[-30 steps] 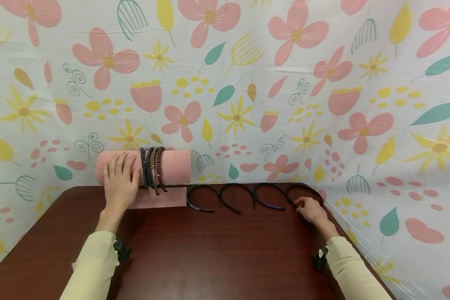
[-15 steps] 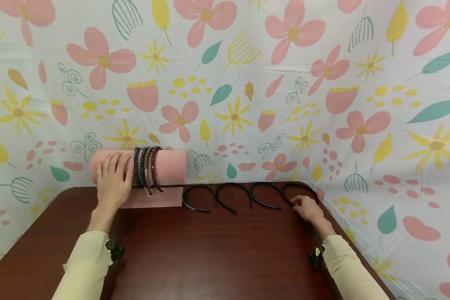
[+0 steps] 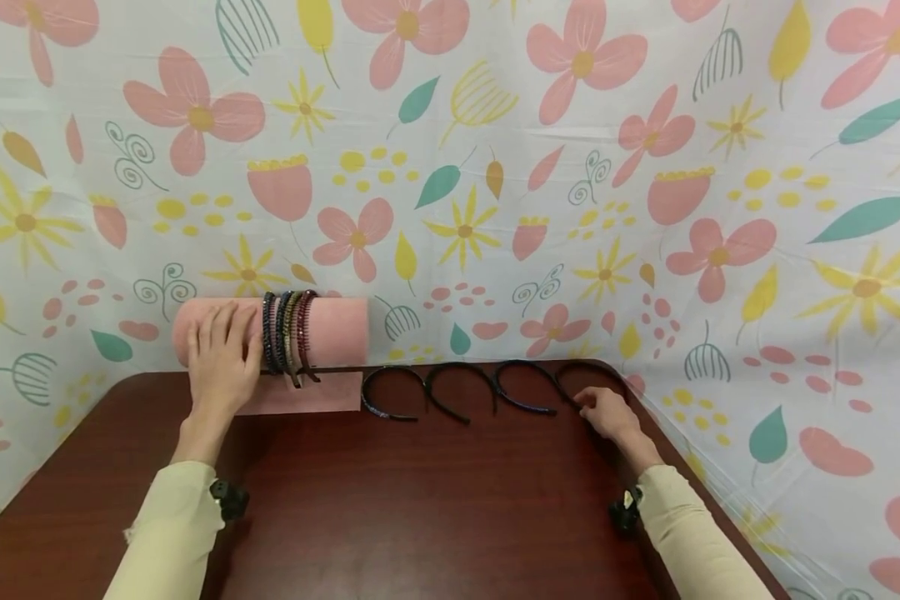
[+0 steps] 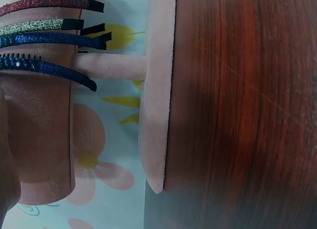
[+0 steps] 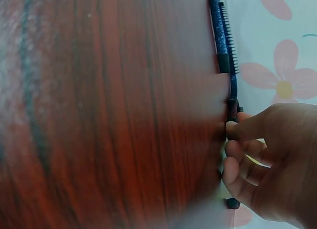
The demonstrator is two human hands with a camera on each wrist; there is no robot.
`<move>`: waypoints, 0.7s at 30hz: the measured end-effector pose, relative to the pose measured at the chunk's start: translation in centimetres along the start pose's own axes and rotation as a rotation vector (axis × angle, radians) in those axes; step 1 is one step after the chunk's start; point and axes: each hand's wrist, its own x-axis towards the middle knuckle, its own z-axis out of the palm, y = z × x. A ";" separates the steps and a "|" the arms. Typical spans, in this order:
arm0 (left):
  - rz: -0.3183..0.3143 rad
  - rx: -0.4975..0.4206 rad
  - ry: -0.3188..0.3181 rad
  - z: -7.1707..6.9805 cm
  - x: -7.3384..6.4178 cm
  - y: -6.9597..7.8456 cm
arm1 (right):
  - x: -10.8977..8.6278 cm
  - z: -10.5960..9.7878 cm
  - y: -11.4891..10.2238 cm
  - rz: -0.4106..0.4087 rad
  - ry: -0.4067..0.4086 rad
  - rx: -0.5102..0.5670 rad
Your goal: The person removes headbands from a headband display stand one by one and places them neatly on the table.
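Observation:
My left hand (image 3: 223, 354) rests over the left part of a pink, padded headband stand (image 3: 337, 329), its fingers laid across the roll. Several glittery headbands, among them a dark red one (image 3: 306, 333), circle the roll to the right of that hand. In the left wrist view a blue toothed headband (image 4: 44, 67) is closest to the hand. At the far right end of a row on the table, my right hand (image 3: 607, 412) pinches a dark headband (image 3: 589, 363) by its near end between thumb and fingers. The right wrist view shows those fingertips at the table edge.
To the left of the held headband several others lie in a line, including a blue one (image 3: 525, 404) and a dark one (image 3: 450, 408). The stand's flat pink base (image 3: 330, 400) sits on the brown wooden table (image 3: 435, 500). A flowered cloth (image 3: 480, 167) hangs behind.
The head view has turned slightly, so everything sits a little farther left in it. Both hands keep their places on the stand and the headband.

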 end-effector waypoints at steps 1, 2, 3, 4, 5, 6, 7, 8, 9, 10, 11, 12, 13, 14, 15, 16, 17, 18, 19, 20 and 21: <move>-0.001 -0.001 -0.002 0.0 0.0 0.0 | 0.0 0.0 -0.1 -0.002 0.001 0.003; -0.003 -0.003 -0.002 0.0 0.0 0.0 | 0.0 -0.1 -0.1 -0.002 0.002 0.004; -0.004 -0.005 -0.005 -0.1 0.1 0.0 | 0.0 -0.1 -0.1 -0.001 0.005 0.002; -0.005 -0.006 -0.008 -0.1 0.1 0.0 | 0.0 -0.1 -0.1 0.003 0.001 0.006; -0.006 -0.008 -0.011 -0.1 0.1 0.1 | -0.1 -0.1 -0.1 0.011 0.000 0.010; -0.007 -0.009 -0.014 0.0 0.1 0.1 | -0.1 -0.1 -0.1 0.018 -0.003 0.017; -0.007 -0.011 -0.014 0.0 0.2 0.1 | -0.1 -0.2 -0.1 0.025 -0.004 0.020; -0.007 -0.014 -0.012 0.1 0.2 0.1 | -0.2 -0.3 0.0 0.023 -0.003 0.020; -0.006 -0.016 -0.011 0.1 0.2 0.1 | -0.1 -0.3 0.0 0.025 -0.006 0.024; -0.005 -0.017 -0.006 0.2 0.2 0.2 | -0.1 -0.4 0.1 0.027 -0.011 0.029; -0.004 -0.017 0.000 0.2 0.3 0.2 | -0.1 -0.5 0.2 0.030 -0.016 0.034; -0.003 -0.017 0.006 0.3 0.3 0.2 | -0.1 -0.5 0.2 0.031 -0.020 0.037; 0.000 -0.017 0.011 0.3 0.3 0.2 | -0.1 -0.6 0.2 0.026 -0.022 0.029; 0.003 -0.017 0.016 0.4 0.2 0.2 | -0.1 -0.8 0.3 0.021 -0.026 0.022; 0.006 -0.016 0.018 0.4 0.2 0.2 | -0.1 -0.8 0.3 0.022 -0.029 0.017; 0.007 -0.016 0.018 0.4 0.2 0.2 | -0.1 -1.0 0.2 0.017 -0.030 0.011; 0.007 -0.020 0.018 0.4 0.1 0.2 | -0.1 -1.1 0.1 0.007 -0.026 0.000; 0.005 -0.022 0.016 0.4 0.1 0.1 | -0.1 -1.2 -0.1 -0.004 -0.022 -0.010; 0.003 -0.024 0.015 0.4 0.0 0.1 | -0.1 -1.3 -0.3 -0.020 -0.016 -0.020; 0.001 -0.024 0.016 0.3 0.0 0.1 | -0.1 -1.4 -0.6 -0.029 -0.014 -0.019; -0.001 -0.027 0.016 0.3 0.0 0.1 | -0.1 -1.5 -0.9 -0.039 -0.010 -0.016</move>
